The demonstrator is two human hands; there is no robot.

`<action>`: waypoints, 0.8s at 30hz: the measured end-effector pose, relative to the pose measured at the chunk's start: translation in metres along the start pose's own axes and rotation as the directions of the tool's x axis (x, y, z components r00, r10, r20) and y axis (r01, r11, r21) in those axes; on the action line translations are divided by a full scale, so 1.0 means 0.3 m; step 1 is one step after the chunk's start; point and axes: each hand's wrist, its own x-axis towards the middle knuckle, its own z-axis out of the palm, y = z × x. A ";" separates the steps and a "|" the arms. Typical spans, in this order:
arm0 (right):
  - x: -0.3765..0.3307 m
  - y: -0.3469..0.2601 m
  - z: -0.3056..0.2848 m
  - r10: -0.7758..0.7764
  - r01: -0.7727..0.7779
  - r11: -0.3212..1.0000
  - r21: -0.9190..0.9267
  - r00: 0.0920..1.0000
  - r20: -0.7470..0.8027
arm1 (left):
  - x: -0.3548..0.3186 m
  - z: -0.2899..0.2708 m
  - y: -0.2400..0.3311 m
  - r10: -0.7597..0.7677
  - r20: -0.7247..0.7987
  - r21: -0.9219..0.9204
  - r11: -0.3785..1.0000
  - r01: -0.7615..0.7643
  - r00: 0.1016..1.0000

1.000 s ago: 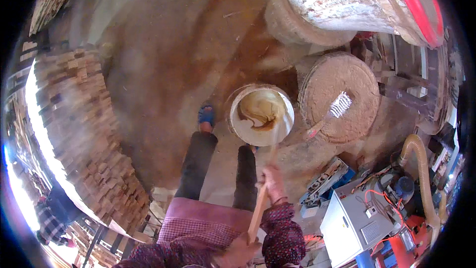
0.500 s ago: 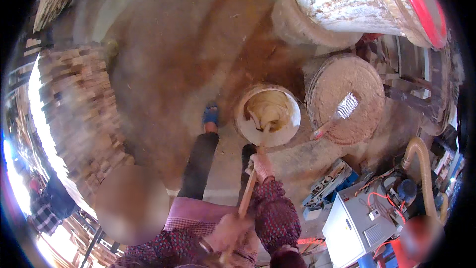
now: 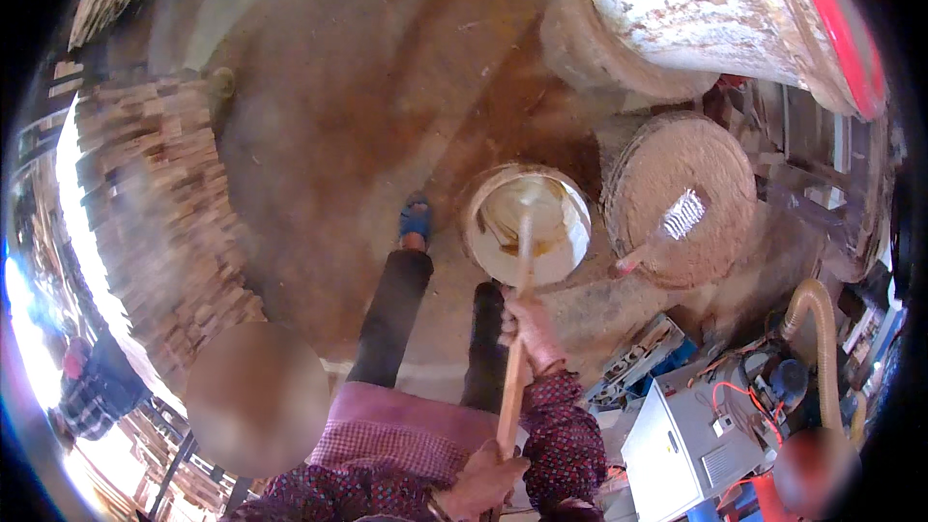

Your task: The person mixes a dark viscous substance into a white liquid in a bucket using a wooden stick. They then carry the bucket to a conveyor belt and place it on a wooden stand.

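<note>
Both of my hands are closed round a long wooden stick (image 3: 514,382). My right hand (image 3: 534,327) grips it partway along, near the bucket. Closer to my body, my left hand (image 3: 483,478) holds the upper end against the patterned sleeves and apron. The far end of the stick dips into a white bucket (image 3: 578,222), and its lower part is smeared pale. Inside the bucket lies a thick cream-coloured paste (image 3: 507,217), streaked with yellow-brown. The stick's very tip is hidden in the paste.
A dusty round lid or drum top (image 3: 701,222) with a metal-ended hand tool (image 3: 684,215) on it stands right of the bucket. Stacked wood pieces (image 3: 159,213) line the left. A grey machine cabinet (image 3: 667,445) and a hose (image 3: 826,348) are lower right; another person (image 3: 97,377) is far left.
The stick's end has moved toward the far side of the bucket. Both hands have shifted right, the left one also nearer the lower edge, and the stick stands straighter in view.
</note>
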 end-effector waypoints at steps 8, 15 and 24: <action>0.043 0.024 0.068 -0.063 0.049 0.960 -0.277 0.997 -0.042 | 0.036 -0.011 0.048 -0.315 0.034 -0.370 0.878 0.305 0.948; 0.265 0.145 -0.213 -0.242 0.142 0.835 -0.532 0.962 -0.123 | 0.066 -0.128 0.255 -0.287 0.234 -0.414 0.835 0.363 0.929; 0.230 0.031 -0.233 -0.510 0.322 -0.328 -0.888 0.731 0.453 | 0.130 -0.034 0.102 -0.040 0.225 -0.295 0.949 0.107 0.973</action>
